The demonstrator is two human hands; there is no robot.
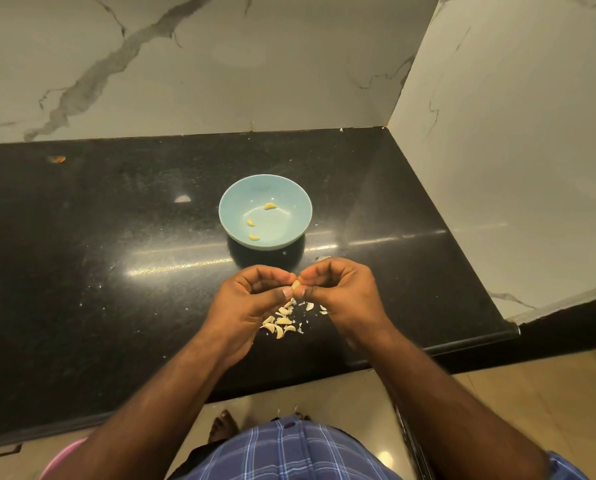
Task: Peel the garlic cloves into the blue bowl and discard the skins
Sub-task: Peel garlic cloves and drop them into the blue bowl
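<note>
**Over the black counter, both hands pinch one garlic clove**

Between the two hands, most of the garlic clove [295,285] is hidden; only a small pale tip shows where the thumbs and fingertips meet, so I cannot tell how much skin remains on it. The pile of cloves and skins [282,322] on the counter [116,220] lies partly under the left hand [251,299] and the right hand [338,289], and whole cloves there are hard to tell from loose skins; an exact count is not possible. A few white flakes lie just beside the pile, toward the right hand. At the bottom edge, a pink object [60,459] is cut off and cannot be identified, and a bare foot [223,427] shows on the tiled floor below the counter's edge.

The blue bowl [232,206] stands on the counter beyond the hands, well apart from the pile, and holds three peeled cloves [269,206], each lying separately on its inner surface. One small orange-brown mark [58,159] sits far back on the left, near the marble wall [185,81].

Both forearms reach in from below and converge. The hands are raised just above the pile, fingers curled inward, with each thumb and forefinger closed tightly on the single clove from opposite sides.
</note>
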